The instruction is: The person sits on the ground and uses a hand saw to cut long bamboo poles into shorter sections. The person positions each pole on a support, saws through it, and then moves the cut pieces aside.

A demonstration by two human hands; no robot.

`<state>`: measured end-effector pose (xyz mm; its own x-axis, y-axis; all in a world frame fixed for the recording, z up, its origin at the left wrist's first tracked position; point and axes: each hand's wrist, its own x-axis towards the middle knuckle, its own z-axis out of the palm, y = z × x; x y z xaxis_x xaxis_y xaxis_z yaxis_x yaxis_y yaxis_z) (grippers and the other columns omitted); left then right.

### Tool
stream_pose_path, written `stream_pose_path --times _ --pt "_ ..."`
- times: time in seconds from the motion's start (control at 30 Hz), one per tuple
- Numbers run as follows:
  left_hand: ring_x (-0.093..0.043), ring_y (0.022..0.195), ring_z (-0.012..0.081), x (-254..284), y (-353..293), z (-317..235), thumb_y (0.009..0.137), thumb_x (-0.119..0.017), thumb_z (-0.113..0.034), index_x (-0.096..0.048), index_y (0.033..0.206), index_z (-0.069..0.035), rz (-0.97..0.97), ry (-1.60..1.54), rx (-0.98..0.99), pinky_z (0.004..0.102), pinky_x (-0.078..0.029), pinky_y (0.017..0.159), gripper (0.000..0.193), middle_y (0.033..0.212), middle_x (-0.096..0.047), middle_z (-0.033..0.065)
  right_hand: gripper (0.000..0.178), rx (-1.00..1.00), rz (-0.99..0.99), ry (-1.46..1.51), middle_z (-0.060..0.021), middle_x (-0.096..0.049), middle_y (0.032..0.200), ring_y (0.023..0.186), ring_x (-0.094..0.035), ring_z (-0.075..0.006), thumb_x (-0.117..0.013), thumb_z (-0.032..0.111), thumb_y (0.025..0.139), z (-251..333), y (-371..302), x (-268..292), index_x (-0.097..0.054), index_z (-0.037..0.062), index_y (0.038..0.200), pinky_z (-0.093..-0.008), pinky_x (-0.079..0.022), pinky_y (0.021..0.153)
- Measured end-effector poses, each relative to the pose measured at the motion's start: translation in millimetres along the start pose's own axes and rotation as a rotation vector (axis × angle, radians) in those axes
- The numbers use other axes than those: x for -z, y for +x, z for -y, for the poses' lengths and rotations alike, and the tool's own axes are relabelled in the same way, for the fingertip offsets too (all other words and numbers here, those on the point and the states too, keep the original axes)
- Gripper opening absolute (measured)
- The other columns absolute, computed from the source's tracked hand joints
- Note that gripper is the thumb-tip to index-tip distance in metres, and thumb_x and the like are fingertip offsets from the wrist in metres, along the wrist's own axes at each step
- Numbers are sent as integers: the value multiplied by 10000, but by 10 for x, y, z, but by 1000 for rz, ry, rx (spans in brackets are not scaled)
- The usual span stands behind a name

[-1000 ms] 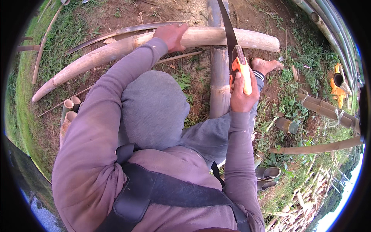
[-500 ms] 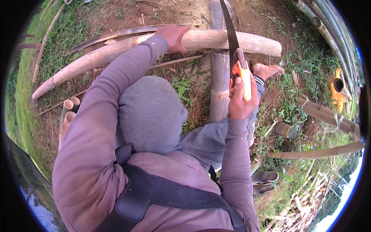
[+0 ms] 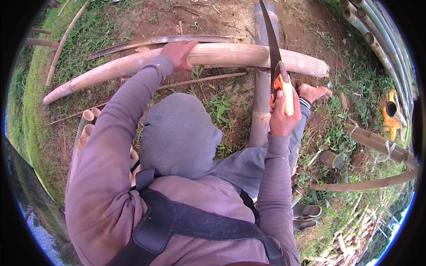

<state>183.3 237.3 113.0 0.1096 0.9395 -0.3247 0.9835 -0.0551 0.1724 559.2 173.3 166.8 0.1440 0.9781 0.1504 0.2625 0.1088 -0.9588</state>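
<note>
A thick, pale bamboo pole (image 3: pixel 230 55) lies crosswise in front of me, resting over a darker bamboo log (image 3: pixel 261 102) that points away from me. My left hand (image 3: pixel 179 54) is wrapped over the pale pole, left of the log. In my right hand (image 3: pixel 285 111) is a hand saw (image 3: pixel 274 44) with an orange and yellow handle, my fingers closed round the grip. Its long dark blade crosses the pale pole near the log and points away from me. My bare foot (image 3: pixel 314 92) rests beside the pole's right part.
A split bamboo strip (image 3: pixel 155 41) lies behind the pole. Cut bamboo tubes (image 3: pixel 84 133) stand at my left. On the right are stacked bamboo poles (image 3: pixel 386 48), an orange object (image 3: pixel 390 122), tied bamboo pieces (image 3: pixel 377 139) and dark boots (image 3: pixel 306 217).
My left hand has shifted left along the pale pole. The whole scene sits slightly lower and further right in the picture. The saw stays in my right hand, across the pole.
</note>
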Motion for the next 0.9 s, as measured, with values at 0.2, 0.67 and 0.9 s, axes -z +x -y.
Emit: stream_pose_path --times 0.2,0.67,0.9 --pt "-614 1326 365 -245 -214 42 744 -947 -363 -470 1551 -179 -228 121 69 496 -473 1119 956 1400 -622 148 337 -95 -20 125 -75 -707 1075 825 -685 -79 -741 127 1046 120 -103 75 -595 -42 1298 -224 -567 657" --pt "-537 1417 347 -140 61 -462 722 -924 -576 -442 1597 -145 -296 116 -113 541 -415 1177 1088 1452 -603 144 264 -90 37 249 -106 -678 1097 806 -653 -109 -700 94 1057 192 -479 21 -574 -37 1248 -246 -551 703" --pt "-699 1189 405 56 262 -630 802 -889 -488 -482 1539 -146 -52 40 -77 518 -584 976 908 1326 -679 190 242 -61 -32 -106 -45 -685 869 746 -609 -95 -737 187 1056 399 -407 -170 -639 -27 1109 -284 -516 666"
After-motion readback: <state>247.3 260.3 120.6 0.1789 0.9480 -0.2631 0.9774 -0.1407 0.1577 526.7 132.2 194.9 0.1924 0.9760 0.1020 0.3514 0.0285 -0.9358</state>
